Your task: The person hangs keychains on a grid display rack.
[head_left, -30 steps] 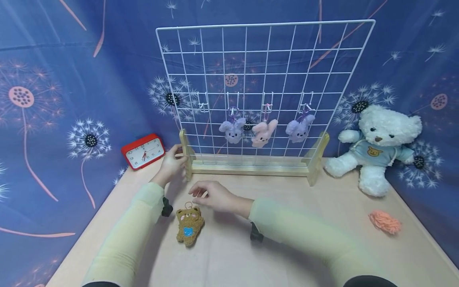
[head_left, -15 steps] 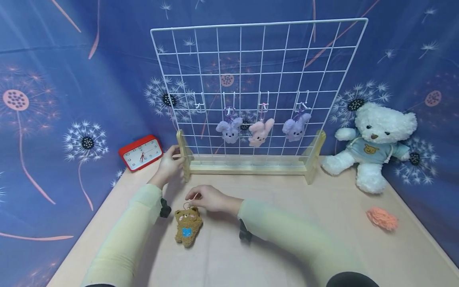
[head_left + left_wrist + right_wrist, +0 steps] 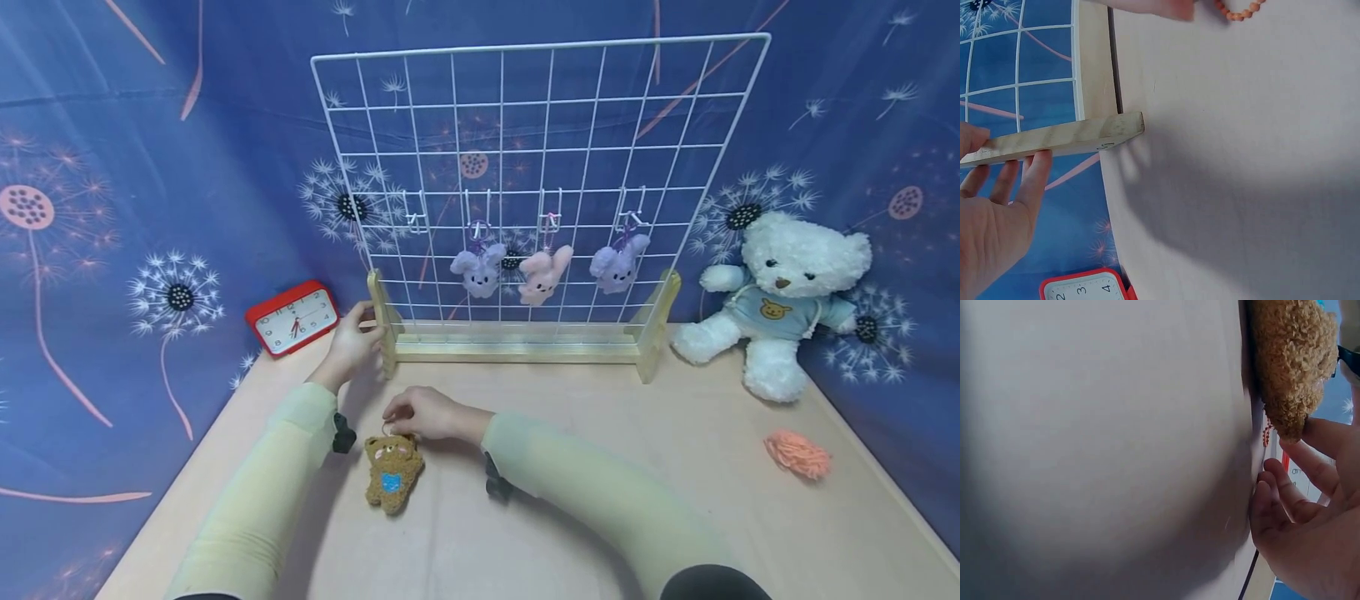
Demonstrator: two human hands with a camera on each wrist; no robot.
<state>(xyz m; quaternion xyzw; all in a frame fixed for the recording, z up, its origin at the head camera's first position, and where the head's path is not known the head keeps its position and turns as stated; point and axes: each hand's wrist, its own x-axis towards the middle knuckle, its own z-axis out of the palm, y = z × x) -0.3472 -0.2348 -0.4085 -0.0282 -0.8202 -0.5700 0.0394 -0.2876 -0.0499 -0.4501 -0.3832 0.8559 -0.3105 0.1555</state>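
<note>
A brown fluffy bear keychain (image 3: 393, 475) with a blue patch lies on the table, its thin ring toward the rack. My right hand (image 3: 429, 412) is at its head, thumb and index finger curled at an ear and the ring. The right wrist view shows the bear (image 3: 1291, 362) with the thumb against the ear; that fingertip is partly hidden. My left hand (image 3: 352, 337) grips the left wooden upright (image 3: 1079, 134) of the white grid rack (image 3: 525, 150), thumb on one side and fingers on the other. Three bunny keychains hang from hooks: lilac (image 3: 478, 271), pink (image 3: 545, 277) and purple (image 3: 619, 263).
A bare white hook (image 3: 415, 218) is left of the bunnies. A red clock (image 3: 292, 318) stands behind my left hand. A white teddy bear (image 3: 783, 300) sits at the right, with a coral yarn bundle (image 3: 797, 454) in front. Blue patterned cloth (image 3: 180, 150) lines the back.
My right hand has moved left and down to the bear keychain's ring and ear, its fingers closing. The left hand stays on the upright. The head view has shifted slightly.
</note>
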